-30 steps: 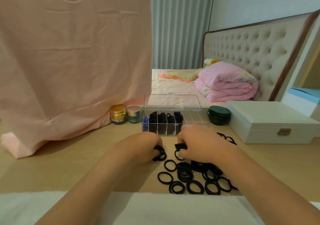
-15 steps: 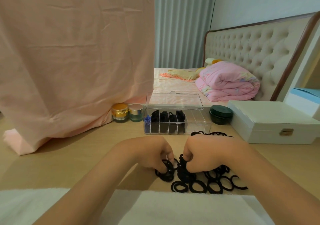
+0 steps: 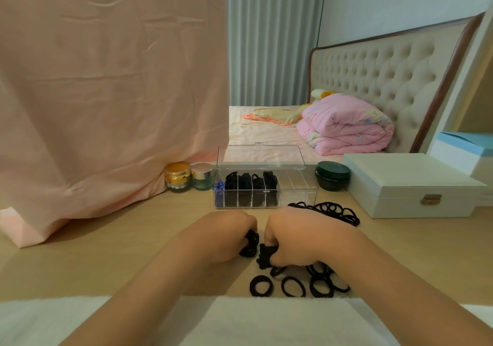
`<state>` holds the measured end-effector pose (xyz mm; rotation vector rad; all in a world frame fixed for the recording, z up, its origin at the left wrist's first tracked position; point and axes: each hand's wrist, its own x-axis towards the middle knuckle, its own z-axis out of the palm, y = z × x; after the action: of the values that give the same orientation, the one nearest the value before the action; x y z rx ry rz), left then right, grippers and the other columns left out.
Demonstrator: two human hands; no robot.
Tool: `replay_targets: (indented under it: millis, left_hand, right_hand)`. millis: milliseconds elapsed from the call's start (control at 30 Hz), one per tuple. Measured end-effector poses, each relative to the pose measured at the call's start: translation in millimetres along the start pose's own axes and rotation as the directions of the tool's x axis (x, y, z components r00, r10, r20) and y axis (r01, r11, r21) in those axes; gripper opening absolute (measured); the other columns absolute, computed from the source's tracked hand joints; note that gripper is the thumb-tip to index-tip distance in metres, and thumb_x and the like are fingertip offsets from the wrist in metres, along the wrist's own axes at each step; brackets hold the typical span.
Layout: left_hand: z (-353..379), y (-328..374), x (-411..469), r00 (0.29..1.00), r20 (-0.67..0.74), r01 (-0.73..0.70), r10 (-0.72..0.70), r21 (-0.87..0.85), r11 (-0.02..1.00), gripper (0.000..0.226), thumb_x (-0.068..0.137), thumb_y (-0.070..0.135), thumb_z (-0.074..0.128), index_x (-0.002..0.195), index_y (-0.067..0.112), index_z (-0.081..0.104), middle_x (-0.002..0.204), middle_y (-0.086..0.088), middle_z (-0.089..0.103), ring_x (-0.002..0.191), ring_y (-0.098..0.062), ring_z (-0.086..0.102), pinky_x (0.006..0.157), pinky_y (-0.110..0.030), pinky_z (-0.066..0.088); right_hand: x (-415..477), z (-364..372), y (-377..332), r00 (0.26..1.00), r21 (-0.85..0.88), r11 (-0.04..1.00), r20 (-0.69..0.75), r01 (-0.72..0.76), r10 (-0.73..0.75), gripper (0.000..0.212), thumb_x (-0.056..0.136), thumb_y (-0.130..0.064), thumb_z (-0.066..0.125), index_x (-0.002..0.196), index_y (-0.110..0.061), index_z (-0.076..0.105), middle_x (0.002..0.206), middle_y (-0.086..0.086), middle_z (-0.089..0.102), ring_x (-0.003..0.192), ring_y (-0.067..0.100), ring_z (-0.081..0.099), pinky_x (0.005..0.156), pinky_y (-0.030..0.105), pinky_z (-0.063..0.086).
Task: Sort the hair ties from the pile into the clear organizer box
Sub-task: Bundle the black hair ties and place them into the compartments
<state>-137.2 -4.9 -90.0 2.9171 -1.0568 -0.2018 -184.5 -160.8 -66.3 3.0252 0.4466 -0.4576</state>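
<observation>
Scattered black elastic hair ties (image 3: 250, 244) have been gathered: left hand (image 3: 226, 236) grips one stack, right hand (image 3: 301, 239) pinches another; loading the clear plastic organizer box (image 3: 296, 195) should follow.

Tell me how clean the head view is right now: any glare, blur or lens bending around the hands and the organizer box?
Head view, light: soft and even, no glare on the clear organizer box. Head view, sharpness: left hand and right hand slightly soft, and the black hair ties they grip merge into dark clumps. Head view, distortion: the wide angle bows the headboard on the right.
</observation>
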Motion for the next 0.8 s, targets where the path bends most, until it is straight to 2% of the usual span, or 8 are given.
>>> replay_targets:
  millis: [67,167,300,367,433,600,733,800]
  left_hand:
    - [3,-6,1,0.998,-0.049,0.031,-0.036,-0.105,0.994,0.029,0.100,0.018,0.052,0.128,0.025,0.056,0.120,0.005,0.062,0.108,-0.014,0.059,0.091,-0.025,0.047]
    - [9,-15,5,0.984,-0.146,0.043,-0.098,-0.344,0.938,0.023,0.101,0.018,0.052,0.122,0.027,0.058,0.114,0.009,0.063,0.101,-0.006,0.058,0.085,-0.017,0.045]
    - [11,-14,11,0.965,-0.181,0.056,-0.188,-0.561,0.826,0.016,0.100,0.018,0.056,0.112,0.022,0.066,0.101,0.004,0.069,0.091,-0.010,0.063,0.081,-0.021,0.050]
    - [9,-11,14,0.964,-0.149,0.063,-0.220,-0.676,0.734,0.014,0.098,0.015,0.059,0.106,0.019,0.071,0.097,-0.003,0.072,0.095,-0.019,0.067,0.088,-0.031,0.054]
    - [8,-9,16,0.970,-0.109,0.052,-0.218,-0.782,0.622,0.015,0.096,0.012,0.063,0.105,0.018,0.074,0.098,-0.008,0.075,0.098,-0.024,0.069,0.092,-0.039,0.056]
    - [4,-12,14,0.992,-0.035,0.019,-0.121,-0.908,0.418,0.021,0.094,0.015,0.068,0.114,0.016,0.073,0.107,-0.004,0.077,0.104,-0.017,0.071,0.096,-0.037,0.057]
    - [2,-11,10,0.999,0.045,0.045,-0.003,-0.983,0.179,0.034,0.094,0.027,0.061,0.122,0.010,0.069,0.118,-0.013,0.072,0.112,-0.026,0.066,0.097,-0.038,0.054]
    - [3,-9,10,1.000,0.022,0.024,-0.011,-0.971,0.236,0.031,0.098,0.032,0.060,0.121,0.014,0.070,0.116,-0.010,0.073,0.108,-0.022,0.067,0.094,-0.033,0.054]
  right_hand:
    - [3,0,9,0.999,0.094,0.996,-0.040,0.005,-0.002,0.021,0.094,-0.034,0.065,0.105,-0.020,0.075,0.093,0.001,0.074,0.086,0.019,0.071,0.080,0.037,0.062]
    - [3,-4,27,0.996,0.352,0.936,-0.085,0.019,0.012,0.013,0.097,-0.035,0.065,0.101,-0.026,0.073,0.082,-0.002,0.075,0.069,0.008,0.069,0.063,0.021,0.057]
    - [2,-9,40,0.988,0.724,0.675,-0.149,0.141,-0.046,0.014,0.099,-0.031,0.063,0.097,-0.024,0.074,0.074,0.006,0.075,0.055,0.018,0.060,0.055,0.022,0.051]
    - [5,-6,40,0.985,0.831,0.530,-0.167,0.168,-0.051,0.017,0.100,-0.026,0.063,0.102,-0.015,0.075,0.068,0.009,0.070,0.051,0.017,0.057,0.054,0.022,0.050]
    - [10,-1,39,0.985,0.870,0.466,-0.168,0.160,-0.026,0.019,0.099,-0.025,0.064,0.102,-0.010,0.074,0.066,0.010,0.067,0.052,0.018,0.056,0.053,0.024,0.050]
    - [14,4,42,0.981,0.891,0.448,-0.151,0.079,0.126,0.023,0.098,-0.029,0.065,0.099,-0.008,0.074,0.067,0.010,0.068,0.050,0.015,0.059,0.054,0.024,0.054]
    - [17,8,39,0.970,0.868,0.495,-0.146,0.033,0.193,0.021,0.098,-0.031,0.066,0.095,-0.010,0.072,0.069,0.011,0.071,0.054,0.017,0.064,0.057,0.025,0.058]
    - [18,10,38,0.962,0.852,0.524,-0.162,0.024,0.219,0.017,0.097,-0.029,0.066,0.098,-0.012,0.070,0.069,0.010,0.072,0.055,0.018,0.066,0.060,0.028,0.059]
